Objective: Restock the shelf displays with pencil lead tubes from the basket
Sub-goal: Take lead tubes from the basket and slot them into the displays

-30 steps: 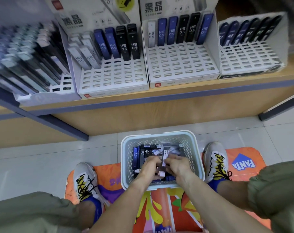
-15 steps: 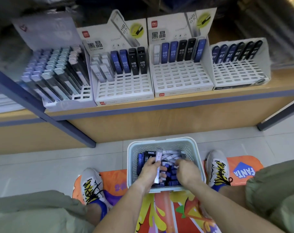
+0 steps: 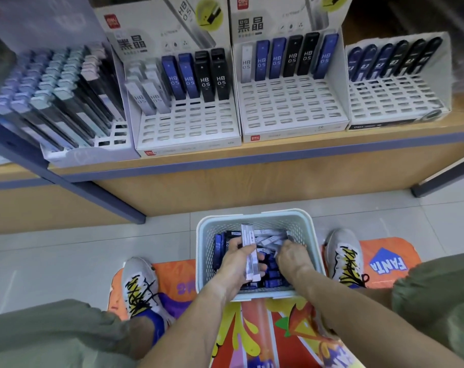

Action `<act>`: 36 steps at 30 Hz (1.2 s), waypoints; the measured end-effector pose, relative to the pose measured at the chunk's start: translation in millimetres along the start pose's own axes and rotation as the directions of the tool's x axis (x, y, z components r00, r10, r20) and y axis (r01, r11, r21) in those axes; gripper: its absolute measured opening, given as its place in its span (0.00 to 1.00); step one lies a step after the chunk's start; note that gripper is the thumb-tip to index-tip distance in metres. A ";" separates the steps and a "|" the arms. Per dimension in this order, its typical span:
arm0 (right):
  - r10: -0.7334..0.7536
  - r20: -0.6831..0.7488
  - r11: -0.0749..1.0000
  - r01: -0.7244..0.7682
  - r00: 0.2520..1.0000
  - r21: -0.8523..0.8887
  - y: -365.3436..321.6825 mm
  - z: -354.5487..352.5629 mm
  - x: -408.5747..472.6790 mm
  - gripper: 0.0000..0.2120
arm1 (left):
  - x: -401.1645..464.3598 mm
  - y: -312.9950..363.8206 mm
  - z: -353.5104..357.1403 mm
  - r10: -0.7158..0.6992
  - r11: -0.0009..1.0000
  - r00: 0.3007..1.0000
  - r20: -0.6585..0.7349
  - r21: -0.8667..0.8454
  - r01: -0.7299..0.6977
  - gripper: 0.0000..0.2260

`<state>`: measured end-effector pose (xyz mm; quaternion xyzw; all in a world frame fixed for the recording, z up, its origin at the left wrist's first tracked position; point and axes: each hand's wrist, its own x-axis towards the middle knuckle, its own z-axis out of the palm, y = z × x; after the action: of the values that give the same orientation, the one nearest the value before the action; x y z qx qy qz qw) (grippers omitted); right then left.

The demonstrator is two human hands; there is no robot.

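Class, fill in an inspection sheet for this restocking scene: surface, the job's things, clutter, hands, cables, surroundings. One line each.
Surface: wooden shelf carrying four display boxes; pale tiled floor below.
Job's things: basket on the floor between the feet, holding blue, black and clear lead tubes; middle display box has one filled back row, its other slots empty.
Clutter: colourful printed mat under basket and sneakers.
Hands: left hand grips clear lead tubes; right hand reaches into the basket, its fingers hidden.
Cables: nothing seen.
Surroundings: green trouser legs at the lower corners.
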<state>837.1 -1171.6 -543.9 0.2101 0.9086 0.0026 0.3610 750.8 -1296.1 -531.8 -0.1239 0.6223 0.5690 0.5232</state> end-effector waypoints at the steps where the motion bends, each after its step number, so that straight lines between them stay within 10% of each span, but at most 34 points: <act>1: -0.005 -0.012 1.000 0.005 1.000 0.029 0.1 0.2 -0.9 0.17 | -1.8 1.3 0.3 0.000 1.000 1.000 -0.001 -0.007 0.000 0.07; 8: 0.092 -0.001 0.912 -0.084 0.996 0.401 7.4 -29.0 -18.2 0.25 | -11.3 14.7 1.2 0.003 0.999 1.000 -0.012 -0.032 -0.004 0.06; 12: -0.026 0.088 0.599 -0.055 0.996 0.799 15.1 -78.2 -46.5 0.03 | -33.6 42.5 0.1 0.055 0.998 0.999 -0.001 -0.022 -0.055 0.04; 15: -0.117 0.014 0.372 0.031 0.993 0.928 24.8 -121.7 -74.1 0.07 | -65.7 78.6 0.8 0.149 0.987 0.989 0.006 -0.060 -0.148 0.03; 18: -0.220 -0.109 0.274 0.169 0.969 0.947 34.7 -177.8 -106.5 0.04 | -101.2 115.0 -1.0 0.305 0.951 0.952 0.019 -0.069 -0.303 0.10; 19: -0.233 -0.166 0.261 0.226 0.958 0.939 36.9 -195.8 -114.8 0.05 | -113.2 128.0 -2.8 0.321 0.945 0.946 0.044 -0.072 -0.318 0.29; 36: -0.042 -0.737 0.073 0.737 0.675 0.672 13.1 -347.7 -144.7 0.15 | -208.1 278.8 -43.2 0.657 0.722 0.744 0.123 0.181 -0.668 0.14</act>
<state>707.7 -1164.1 -190.0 0.1024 0.7783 -0.6033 -0.1410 607.6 -1334.4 -214.1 0.1776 0.6695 0.6509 0.3108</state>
